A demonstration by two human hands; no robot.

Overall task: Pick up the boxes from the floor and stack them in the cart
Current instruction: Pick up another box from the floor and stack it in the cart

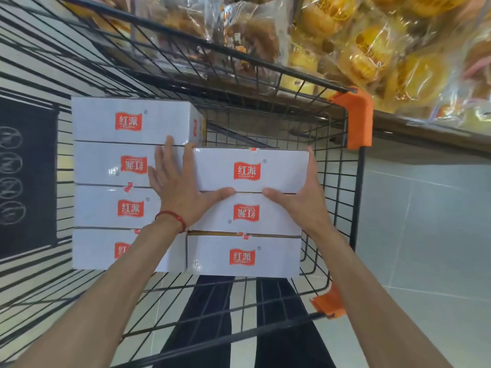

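Several white boxes with red logos lie in two columns inside the black wire cart (355, 197). The farthest box of the right column (281, 168) sits between my two hands. My left hand (175, 189) lies flat with straight fingers against that box's left end, thumb stretched along its near edge, partly covering the left column (127, 120). My right hand (305, 200) grips the box's right end, thumb on the near edge, fingers mostly hidden down the side. Two more boxes (271, 256) lie nearer me in that column.
A shelf with bagged bread and yellow cakes (372, 49) runs close along the cart's far side. Orange plastic corners (357, 115) cap the cart rim. A black panel with chalk marks (26, 181) is at left. Pale floor tiles (425, 235) show at right.
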